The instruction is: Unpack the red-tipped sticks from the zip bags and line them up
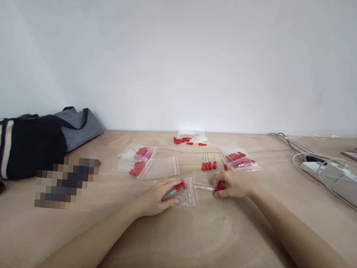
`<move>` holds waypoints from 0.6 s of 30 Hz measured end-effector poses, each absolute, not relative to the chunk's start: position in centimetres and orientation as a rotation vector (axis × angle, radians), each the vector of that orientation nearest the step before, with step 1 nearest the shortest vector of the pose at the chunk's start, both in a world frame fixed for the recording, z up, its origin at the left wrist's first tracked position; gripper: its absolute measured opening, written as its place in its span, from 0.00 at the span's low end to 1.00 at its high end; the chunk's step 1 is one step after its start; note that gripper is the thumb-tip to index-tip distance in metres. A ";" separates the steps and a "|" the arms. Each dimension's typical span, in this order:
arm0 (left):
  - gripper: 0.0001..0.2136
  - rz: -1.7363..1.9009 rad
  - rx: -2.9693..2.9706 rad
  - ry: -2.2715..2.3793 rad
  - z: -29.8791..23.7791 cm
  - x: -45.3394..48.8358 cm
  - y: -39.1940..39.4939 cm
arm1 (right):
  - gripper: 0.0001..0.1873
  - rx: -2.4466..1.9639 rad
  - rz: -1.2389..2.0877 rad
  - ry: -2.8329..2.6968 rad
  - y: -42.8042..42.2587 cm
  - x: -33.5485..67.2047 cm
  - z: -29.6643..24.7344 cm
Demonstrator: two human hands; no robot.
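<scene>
Where the right hand (231, 183) grips droppers (205, 187), bulbs (220, 189) show partly; count unclear.

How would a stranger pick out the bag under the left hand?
Start at the brown table below the pale wall and find the left hand near its middle. Its fingers rest over a clear bag, red-edged at the right. Of the clear bags, this one lies nearest the person.

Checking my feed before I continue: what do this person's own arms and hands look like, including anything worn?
The left hand and right hand are ungloved, with no watch or bracelet visible. No sleeve shows on the left forearm or right forearm within the frame. The left forearm has a small dark spot.
</scene>
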State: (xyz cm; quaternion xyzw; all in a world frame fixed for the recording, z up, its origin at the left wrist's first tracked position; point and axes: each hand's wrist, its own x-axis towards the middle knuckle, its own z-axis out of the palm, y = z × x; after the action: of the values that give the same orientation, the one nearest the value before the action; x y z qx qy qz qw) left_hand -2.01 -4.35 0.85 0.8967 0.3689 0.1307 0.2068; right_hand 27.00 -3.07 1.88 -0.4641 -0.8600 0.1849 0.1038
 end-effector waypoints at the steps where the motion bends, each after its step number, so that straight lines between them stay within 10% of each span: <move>1: 0.23 0.365 2.498 1.027 0.8 -2.0 -4.3 | 0.06 -1.416 0.645 -2.529 -3.1 27.0 2.0; 10: 0.23 0.371 2.506 1.019 0.9 -2.0 -4.3 | 0.05 -1.572 1.199 -2.243 -2.6 29.2 2.5; 18: 0.23 0.340 2.523 1.036 1.1 -1.9 -4.5 | 0.10 -1.959 0.803 -1.655 1.4 28.5 1.6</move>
State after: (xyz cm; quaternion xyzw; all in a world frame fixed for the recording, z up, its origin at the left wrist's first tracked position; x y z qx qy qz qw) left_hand -1.91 -4.45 1.09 0.9003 0.3696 0.1214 0.1953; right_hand 28.54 1.44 1.62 -0.7104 -0.5999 0.2911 0.2252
